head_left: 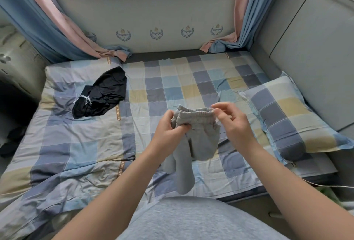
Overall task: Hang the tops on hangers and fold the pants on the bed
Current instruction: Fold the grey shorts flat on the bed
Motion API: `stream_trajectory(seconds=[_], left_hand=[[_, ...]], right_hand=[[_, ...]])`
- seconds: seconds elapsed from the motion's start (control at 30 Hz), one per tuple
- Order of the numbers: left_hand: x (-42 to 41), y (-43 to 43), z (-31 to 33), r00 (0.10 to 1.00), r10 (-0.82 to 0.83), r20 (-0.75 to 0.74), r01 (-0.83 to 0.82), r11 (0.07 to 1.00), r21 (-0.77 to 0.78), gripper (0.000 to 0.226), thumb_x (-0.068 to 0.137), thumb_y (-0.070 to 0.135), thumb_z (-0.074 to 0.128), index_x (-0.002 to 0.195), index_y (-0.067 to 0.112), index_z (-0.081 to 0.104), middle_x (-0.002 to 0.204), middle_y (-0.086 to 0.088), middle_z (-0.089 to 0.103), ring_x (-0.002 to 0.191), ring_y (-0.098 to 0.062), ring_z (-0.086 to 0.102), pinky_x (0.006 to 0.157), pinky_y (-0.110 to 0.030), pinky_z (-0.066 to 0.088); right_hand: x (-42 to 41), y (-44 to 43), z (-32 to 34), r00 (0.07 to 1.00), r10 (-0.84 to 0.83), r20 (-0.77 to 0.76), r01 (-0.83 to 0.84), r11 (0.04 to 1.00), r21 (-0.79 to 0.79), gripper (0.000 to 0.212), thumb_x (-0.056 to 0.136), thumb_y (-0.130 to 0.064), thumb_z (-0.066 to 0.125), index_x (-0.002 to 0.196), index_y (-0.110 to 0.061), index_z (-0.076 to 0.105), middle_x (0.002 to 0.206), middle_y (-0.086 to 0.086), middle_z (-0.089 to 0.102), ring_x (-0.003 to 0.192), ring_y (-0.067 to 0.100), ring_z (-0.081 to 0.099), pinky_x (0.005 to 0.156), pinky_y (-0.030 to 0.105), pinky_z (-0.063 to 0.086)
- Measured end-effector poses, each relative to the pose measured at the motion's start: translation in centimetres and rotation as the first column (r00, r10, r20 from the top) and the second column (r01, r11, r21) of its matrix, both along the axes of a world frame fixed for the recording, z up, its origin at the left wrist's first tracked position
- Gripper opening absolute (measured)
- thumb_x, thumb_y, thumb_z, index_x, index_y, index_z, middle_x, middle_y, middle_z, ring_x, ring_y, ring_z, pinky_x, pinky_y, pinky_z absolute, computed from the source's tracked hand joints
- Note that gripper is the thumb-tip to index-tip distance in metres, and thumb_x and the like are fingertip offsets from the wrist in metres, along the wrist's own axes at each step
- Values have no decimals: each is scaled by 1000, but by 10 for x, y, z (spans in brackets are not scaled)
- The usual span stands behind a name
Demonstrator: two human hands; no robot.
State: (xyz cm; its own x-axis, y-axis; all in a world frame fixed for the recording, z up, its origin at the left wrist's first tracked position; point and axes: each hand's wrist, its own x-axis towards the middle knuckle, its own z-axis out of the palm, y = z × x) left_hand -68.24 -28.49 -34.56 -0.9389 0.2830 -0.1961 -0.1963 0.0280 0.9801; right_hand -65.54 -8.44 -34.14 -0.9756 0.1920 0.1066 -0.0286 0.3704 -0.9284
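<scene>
A small pair of grey pants (199,140) with an elastic waistband hangs in the air above the bed (183,82), legs dangling toward me. My left hand (170,126) grips the left end of the waistband, fingers curled round the cloth. My right hand (232,122) pinches the right end of the waistband between thumb and fingertips. A crumpled black garment (103,94) with a light drawstring lies on the bed at the left, well away from both hands.
The bed has a checked blue, grey and yellow cover, rumpled at the left front. A matching pillow (287,117) lies at the right. Blue and pink curtains (57,28) hang at both sides of the window. A grey padded headboard (310,51) stands on the right.
</scene>
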Motion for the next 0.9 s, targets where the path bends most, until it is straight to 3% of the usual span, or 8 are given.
stream_trajectory(seconds=[0.1,0.17,0.23,0.3,0.43,0.57,0.67,0.9], left_hand=[[-2,-9,4,994,-60,90,46,987,152,29,80,0,63,107,1,54,96,-13,59,91,-25,56,81,-35,46],[-3,-13,7,985,-109,134,75,970,232,42,72,4,59,113,-4,54,100,-16,60,95,-28,57,87,-42,45],[-6,-17,6,974,-153,166,105,957,269,51,71,3,56,120,-9,51,103,-19,60,96,-31,58,88,-44,45],[-8,-21,4,967,-167,193,111,957,269,54,71,3,55,124,-10,50,105,-20,60,96,-33,59,86,-43,47],[-15,-34,-7,959,-110,260,43,967,252,51,71,6,56,121,-7,53,103,-19,62,95,-32,60,82,-41,52],[-26,-46,-27,954,-32,299,16,998,58,55,70,8,60,122,-9,52,107,-21,65,99,-34,63,93,-48,49],[-33,-50,-44,953,29,303,-4,996,-85,37,84,-4,59,121,-2,59,115,-25,69,106,-40,67,97,-52,50],[-78,-42,-30,990,67,125,-43,981,-191,25,88,-12,59,90,13,59,83,-4,65,72,-13,60,64,-21,48]], right_hand=[[5,17,-21,968,-56,243,99,981,-168,78,76,-73,60,139,-31,45,147,-3,46,136,15,43,115,41,34],[9,21,-36,908,176,381,48,858,-511,113,56,-87,68,148,-28,38,155,-1,41,145,20,36,121,47,25],[13,22,-51,824,427,372,0,657,-754,113,57,-81,74,146,-19,44,149,9,52,138,27,47,116,46,36],[17,21,-60,754,555,352,-25,560,-828,101,67,-70,77,144,-12,51,144,16,55,134,31,52,106,41,47],[17,20,-69,681,571,459,-30,648,-761,62,66,-48,89,116,-14,76,125,12,69,112,25,68,85,34,57],[1,22,-70,759,369,536,63,779,-624,29,79,-17,78,105,-4,77,115,20,72,98,29,72,78,33,59],[-15,18,-67,810,202,550,114,867,-485,23,87,-8,69,110,-2,72,105,15,75,94,30,71,82,38,57],[-63,10,-35,912,-19,410,141,953,-269,17,91,-2,68,107,-2,70,94,6,71,89,24,65,88,41,54]])
